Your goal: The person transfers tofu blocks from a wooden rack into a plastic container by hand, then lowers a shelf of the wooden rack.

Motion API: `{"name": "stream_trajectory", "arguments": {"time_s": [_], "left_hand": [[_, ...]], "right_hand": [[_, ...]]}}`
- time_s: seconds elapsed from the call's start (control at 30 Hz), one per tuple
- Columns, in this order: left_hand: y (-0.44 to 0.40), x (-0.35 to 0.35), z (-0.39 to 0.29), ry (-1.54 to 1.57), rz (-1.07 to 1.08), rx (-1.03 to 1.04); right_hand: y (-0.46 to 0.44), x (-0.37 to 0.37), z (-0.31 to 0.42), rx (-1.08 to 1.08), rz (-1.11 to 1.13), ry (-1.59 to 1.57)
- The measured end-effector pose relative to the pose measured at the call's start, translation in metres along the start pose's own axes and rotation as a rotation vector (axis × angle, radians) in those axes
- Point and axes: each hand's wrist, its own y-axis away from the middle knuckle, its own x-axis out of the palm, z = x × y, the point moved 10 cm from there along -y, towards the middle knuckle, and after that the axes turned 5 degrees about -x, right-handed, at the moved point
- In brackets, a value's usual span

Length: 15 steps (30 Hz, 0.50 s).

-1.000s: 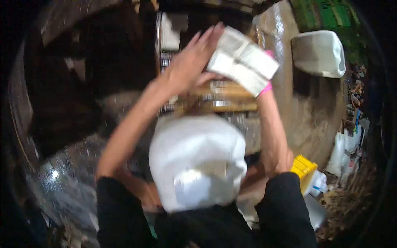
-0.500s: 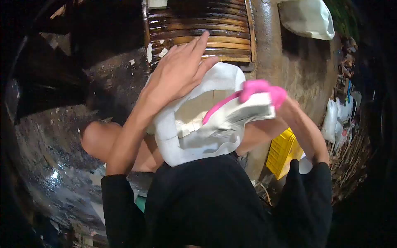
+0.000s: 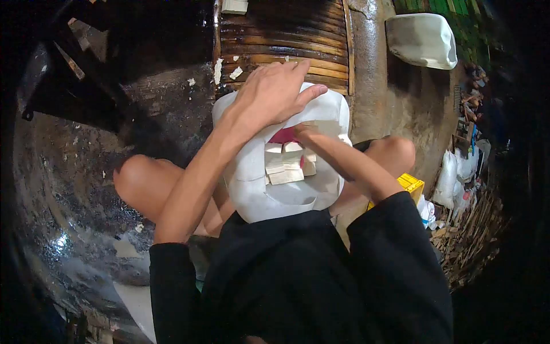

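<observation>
A white plastic container with a large opening cut in its upper side sits between my legs. Resting on its far rim is my left hand, palm down with the fingers stretched out. My right hand, in a pink glove, reaches through the opening. Most of its fingers are hidden behind several pale cream blocks inside. A small bit of pink shows at the blocks' right side. Whether the right hand grips any of them I cannot tell.
Beyond the container lies a wet bamboo-slat rack with white crumbs and a pale block at its far end. Another cut white container lies at the upper right. A yellow crate and white bags are on the right.
My right hand has gone from above the container's right side, where it held pale blocks, down into the opening. My left hand has shifted slightly right along the far rim.
</observation>
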Motion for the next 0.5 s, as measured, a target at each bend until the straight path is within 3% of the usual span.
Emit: {"name": "stream_trajectory", "arguments": {"time_s": [0.3,0.4,0.5], "left_hand": [[-0.002,0.003,0.005,0.035,-0.008,0.019],[0.0,0.003,0.001,0.025,0.042,0.017],[-0.001,0.001,-0.002,0.018,0.027,0.026]], "right_hand": [[0.042,-0.018,-0.003,0.018,-0.116,-0.239],[0.038,-0.001,-0.009,0.084,-0.089,-0.068],[-0.003,0.012,-0.027,-0.054,-0.066,0.111]]}}
